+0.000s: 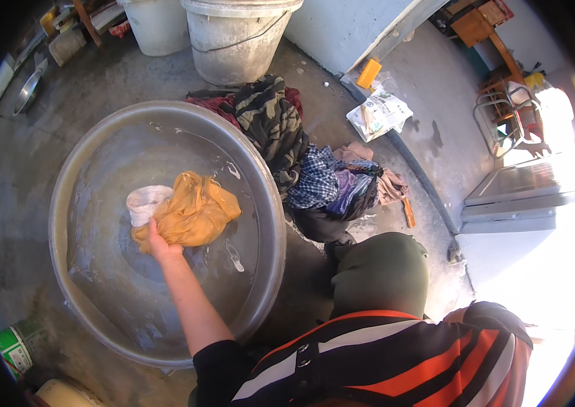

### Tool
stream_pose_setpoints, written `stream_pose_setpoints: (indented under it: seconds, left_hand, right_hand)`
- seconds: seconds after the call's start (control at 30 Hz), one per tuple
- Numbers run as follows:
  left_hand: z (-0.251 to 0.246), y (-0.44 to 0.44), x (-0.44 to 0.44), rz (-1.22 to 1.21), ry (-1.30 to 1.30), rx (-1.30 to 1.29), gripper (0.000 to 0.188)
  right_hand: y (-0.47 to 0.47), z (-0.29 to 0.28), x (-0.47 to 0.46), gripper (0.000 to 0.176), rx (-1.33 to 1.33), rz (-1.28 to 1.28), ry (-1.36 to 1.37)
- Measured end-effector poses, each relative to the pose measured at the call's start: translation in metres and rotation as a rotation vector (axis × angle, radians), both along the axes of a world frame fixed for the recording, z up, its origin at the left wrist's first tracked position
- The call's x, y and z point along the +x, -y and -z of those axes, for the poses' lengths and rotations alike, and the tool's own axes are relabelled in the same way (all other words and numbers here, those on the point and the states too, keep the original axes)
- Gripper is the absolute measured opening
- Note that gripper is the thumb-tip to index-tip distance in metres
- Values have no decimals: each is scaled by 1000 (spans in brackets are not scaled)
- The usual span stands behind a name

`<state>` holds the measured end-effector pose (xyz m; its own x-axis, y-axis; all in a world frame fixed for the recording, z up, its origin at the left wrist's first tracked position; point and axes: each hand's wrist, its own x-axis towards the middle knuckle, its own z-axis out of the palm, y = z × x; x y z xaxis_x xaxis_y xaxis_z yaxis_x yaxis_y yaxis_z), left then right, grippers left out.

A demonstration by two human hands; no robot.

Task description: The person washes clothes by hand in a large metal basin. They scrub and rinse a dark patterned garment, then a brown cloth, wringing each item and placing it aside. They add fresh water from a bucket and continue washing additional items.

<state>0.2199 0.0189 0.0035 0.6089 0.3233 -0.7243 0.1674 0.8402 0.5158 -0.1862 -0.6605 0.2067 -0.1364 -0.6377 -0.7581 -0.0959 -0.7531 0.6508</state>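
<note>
A large round grey metal basin (277,244) with water in it stands before me on the floor. Wet mustard-yellow cloth (198,208) lies in the water near its middle, with a whitish piece of cloth (147,201) against its left side. My left hand (163,246) is at the lower left edge of the yellow cloth, thumb up over it; the other fingers are hidden beneath, and the cloth seems to rest on them. My right hand is out of view; the right arm bends back beside the striped top.
Camouflage fabric (272,127) and checked clothing (315,175) are heaped right of the basin. Behind stand white buckets (236,46). A printed plastic bag (379,114), a yellow object (369,74) and a wooden-looking piece (409,212) lie rightward. A green can (12,351) is lower left.
</note>
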Motion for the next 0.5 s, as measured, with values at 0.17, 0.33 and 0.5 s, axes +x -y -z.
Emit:
stream_pose_setpoints:
  seconds: [0.17, 0.33, 0.5]
  left_hand:
    - [8, -3, 1, -23, 49, 0, 49]
    - [-35, 22, -3, -182, 173, -44, 58]
    - [-35, 12, -16, -413, 220, -332, 63]
  right_hand:
    - [16, -3, 27, 70, -3, -64, -5]
    - [43, -10, 57, 67, -36, -133, -21]
    - [69, -1, 98, 64, -53, -234, -92]
